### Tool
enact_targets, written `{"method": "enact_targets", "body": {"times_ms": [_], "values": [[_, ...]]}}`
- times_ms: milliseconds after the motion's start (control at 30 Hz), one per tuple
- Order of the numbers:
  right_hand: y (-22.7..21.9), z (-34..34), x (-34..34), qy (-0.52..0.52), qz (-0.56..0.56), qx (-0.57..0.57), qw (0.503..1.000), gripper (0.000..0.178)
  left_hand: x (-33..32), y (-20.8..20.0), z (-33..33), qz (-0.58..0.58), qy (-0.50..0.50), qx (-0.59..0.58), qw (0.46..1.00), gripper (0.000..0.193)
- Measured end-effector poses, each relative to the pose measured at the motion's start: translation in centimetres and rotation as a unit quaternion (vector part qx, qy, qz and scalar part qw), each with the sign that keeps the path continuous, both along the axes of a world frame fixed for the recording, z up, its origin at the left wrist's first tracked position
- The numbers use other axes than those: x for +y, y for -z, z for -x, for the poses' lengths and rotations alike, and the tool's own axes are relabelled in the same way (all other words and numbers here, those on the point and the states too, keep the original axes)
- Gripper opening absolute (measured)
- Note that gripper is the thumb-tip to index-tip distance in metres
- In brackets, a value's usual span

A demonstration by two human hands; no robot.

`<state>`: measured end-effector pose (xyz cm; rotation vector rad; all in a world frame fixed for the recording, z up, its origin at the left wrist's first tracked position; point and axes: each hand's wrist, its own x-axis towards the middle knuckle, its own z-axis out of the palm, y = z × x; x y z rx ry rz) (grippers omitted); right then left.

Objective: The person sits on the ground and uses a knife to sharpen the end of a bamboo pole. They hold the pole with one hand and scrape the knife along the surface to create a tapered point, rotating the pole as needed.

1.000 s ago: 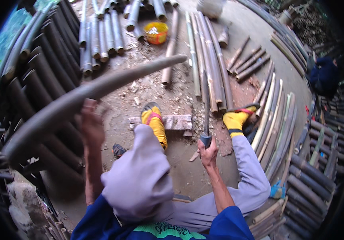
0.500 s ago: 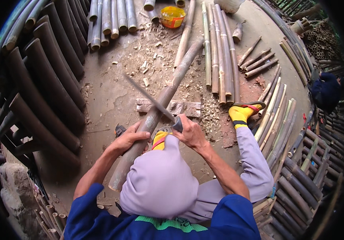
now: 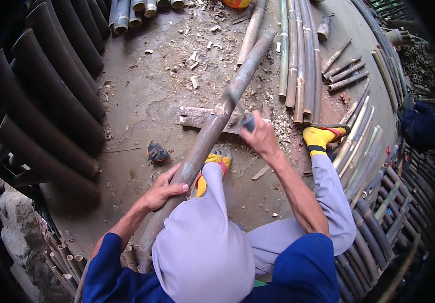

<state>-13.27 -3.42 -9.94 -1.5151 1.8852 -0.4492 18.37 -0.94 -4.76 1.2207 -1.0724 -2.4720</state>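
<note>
A long grey-brown bamboo pole (image 3: 199,144) slants from beside my left thigh up to the far middle. My left hand (image 3: 164,191) is closed round its nearer part, thumb on top. In my right hand (image 3: 263,136), right of the pole, is the dark handle of a large knife (image 3: 248,122). Its blade is smeared by motion and seems to reach toward the pole's pale, scraped joint. Under the pole, a rough wooden block (image 3: 194,117) lies crosswise on the ground. My left foot in a yellow sock and sandal (image 3: 217,164) is beside the pole.
Dark bamboo lengths (image 3: 58,86) lean along the left. More poles (image 3: 298,60) lie at the far right, near short pieces (image 3: 346,76). Wood chips (image 3: 194,81) litter the ground. A small black and orange object (image 3: 156,152) lies near my left hand. A yellow bucket (image 3: 236,3) stands far off.
The view has shifted. My right hand has moved away to the right of the pole, and the blade, which lay plainly across the pole, is blurred. My left hand still grips the pole.
</note>
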Motion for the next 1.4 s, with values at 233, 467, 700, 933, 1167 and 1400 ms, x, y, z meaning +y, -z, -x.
{"method": "enact_targets", "body": {"times_ms": [233,467,700,933,1167,1400], "values": [[0.0,-0.7,1.6,-0.082,0.059,0.030,0.994,0.033,-0.1,-0.7,0.1,-0.075,-0.013,0.016,0.997,0.077],[-1.7,-3.4,1.7,-0.170,0.076,0.043,0.982,0.032,0.3,0.7,-1.1,-0.108,-0.033,0.059,0.992,0.062],[-2.6,-3.7,2.6,-0.201,0.075,0.046,0.976,0.026,1.2,1.2,0.2,-0.062,-0.074,0.026,0.995,0.064],[-0.9,-1.9,2.1,-0.093,0.049,-0.015,0.994,0.027,0.8,0.8,0.5,-0.085,-0.039,0.013,0.996,0.050],[0.0,-1.1,1.4,-0.059,0.088,-0.003,0.994,0.025,0.4,2.3,-0.1,-0.147,-0.012,0.045,0.988,0.052],[0.7,-0.8,0.1,0.009,0.053,-0.031,0.998,0.028,1.2,1.2,1.0,-0.066,-0.082,0.012,0.994,0.060]]}}
